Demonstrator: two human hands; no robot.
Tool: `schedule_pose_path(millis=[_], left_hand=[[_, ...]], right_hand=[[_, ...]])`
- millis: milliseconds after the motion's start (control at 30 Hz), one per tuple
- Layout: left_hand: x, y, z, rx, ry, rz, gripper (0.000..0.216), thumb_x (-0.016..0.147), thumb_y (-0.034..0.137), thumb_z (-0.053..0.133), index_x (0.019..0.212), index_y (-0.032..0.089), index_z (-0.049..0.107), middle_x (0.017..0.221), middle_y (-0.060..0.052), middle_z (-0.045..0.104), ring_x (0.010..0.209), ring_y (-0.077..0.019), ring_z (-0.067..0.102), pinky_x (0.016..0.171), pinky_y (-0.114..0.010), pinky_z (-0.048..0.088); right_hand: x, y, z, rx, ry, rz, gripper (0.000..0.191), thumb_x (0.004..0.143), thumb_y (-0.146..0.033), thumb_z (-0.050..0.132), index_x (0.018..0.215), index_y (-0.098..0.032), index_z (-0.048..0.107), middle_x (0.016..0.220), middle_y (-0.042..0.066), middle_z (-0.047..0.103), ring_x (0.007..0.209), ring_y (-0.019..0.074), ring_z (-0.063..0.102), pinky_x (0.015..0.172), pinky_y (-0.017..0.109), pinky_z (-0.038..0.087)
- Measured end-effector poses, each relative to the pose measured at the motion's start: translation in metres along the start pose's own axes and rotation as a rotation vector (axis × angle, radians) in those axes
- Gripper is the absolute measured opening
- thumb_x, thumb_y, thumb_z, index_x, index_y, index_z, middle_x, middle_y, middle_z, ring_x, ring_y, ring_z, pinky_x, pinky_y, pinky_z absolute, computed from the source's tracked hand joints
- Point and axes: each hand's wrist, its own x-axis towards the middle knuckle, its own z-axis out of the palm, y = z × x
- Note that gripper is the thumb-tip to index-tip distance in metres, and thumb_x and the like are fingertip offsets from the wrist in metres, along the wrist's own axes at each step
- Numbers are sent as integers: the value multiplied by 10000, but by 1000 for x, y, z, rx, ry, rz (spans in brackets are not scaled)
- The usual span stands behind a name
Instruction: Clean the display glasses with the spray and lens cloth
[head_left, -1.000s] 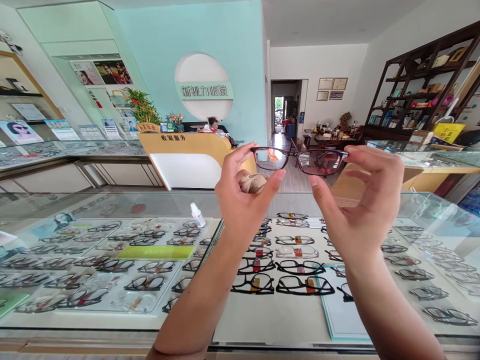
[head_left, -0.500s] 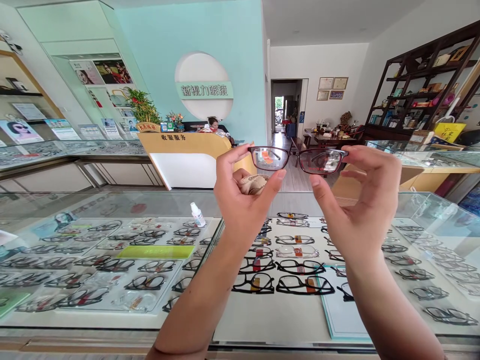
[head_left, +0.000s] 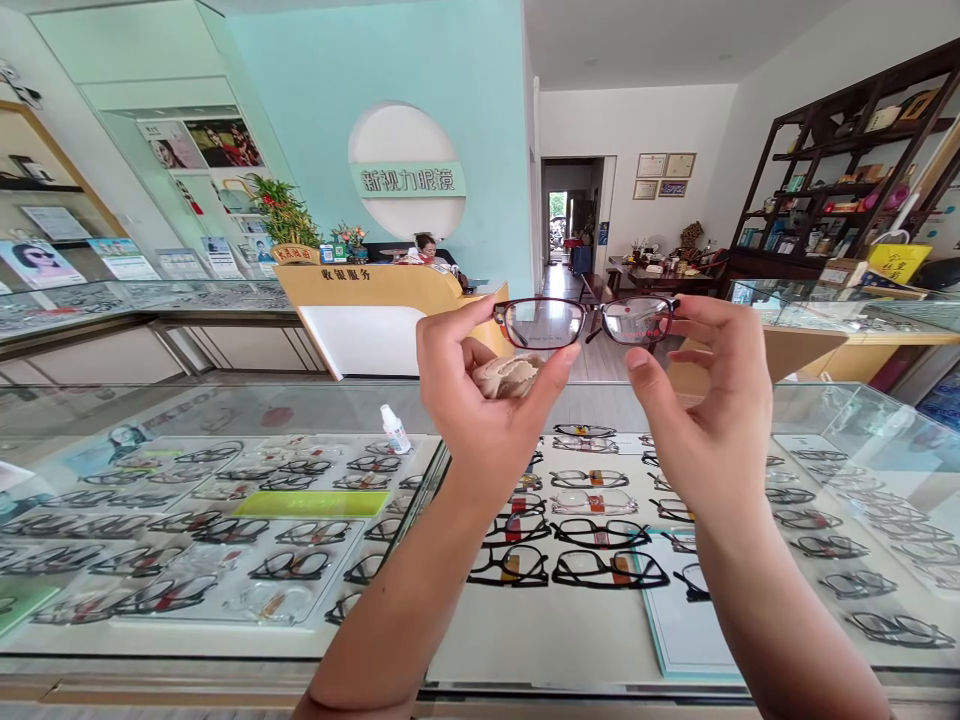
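Observation:
I hold a pair of dark red-framed glasses [head_left: 585,322] up in front of me with both hands. My left hand [head_left: 480,400] pinches the frame's left end between thumb and forefinger, and a crumpled beige cloth [head_left: 508,375] is tucked in its palm. My right hand [head_left: 705,400] pinches the frame's right end, its other fingers curled. Below the hands lies a glass display counter [head_left: 225,420] filled with rows of spectacle frames [head_left: 592,570].
A small white spray bottle [head_left: 394,428] stands on the counter left of my hands. A yellow and white reception desk [head_left: 360,320] with a seated person [head_left: 427,250] is beyond. Dark wooden shelves [head_left: 840,180] stand at the right, more glass cases at both sides.
Both hands have shifted slightly left with the glasses, and the frame has tilted a little, so the lenses now show different reflections.

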Motion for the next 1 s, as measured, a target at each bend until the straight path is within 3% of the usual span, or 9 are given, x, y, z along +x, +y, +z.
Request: schedule_pose_path(millis=[433, 667, 867, 1000], left_hand=[[-2, -2, 0, 113, 21, 90, 625, 839, 418, 913, 1375, 265, 631, 1230, -65, 658, 725, -120, 556, 643, -317, 515], [2, -1, 0, 54, 25, 207, 600, 842, 369, 929, 1368, 280, 653, 1285, -98, 670, 895, -194, 651, 604, -344, 521], [1, 2, -1, 56, 3, 121, 551, 886, 418, 899, 1375, 373, 651, 1290, -109, 655, 918, -232, 654, 608, -420, 553], [1, 1, -1, 67, 28, 105, 570, 853, 447, 917, 1344, 303, 667, 1209, -86, 670, 846, -192, 635, 666, -395, 566]], right_hand=[[0, -6, -1, -15, -135, 165, 404, 960, -317, 698, 1335, -293, 551, 1332, 98, 717, 1145, 296, 719, 907, 520, 595], [0, -5, 1, 12, -158, 190, 415, 949, -326, 716, 1326, -295, 546, 1314, 87, 723, 1116, 282, 720, 906, 512, 593], [-1, -3, 2, 43, -156, 184, 416, 946, -302, 720, 1319, -296, 536, 1274, 92, 719, 1114, 291, 716, 902, 516, 601], [-2, -2, 2, 54, -144, 162, 405, 952, -296, 715, 1318, -302, 542, 1282, 91, 713, 1083, 281, 715, 898, 516, 605]])
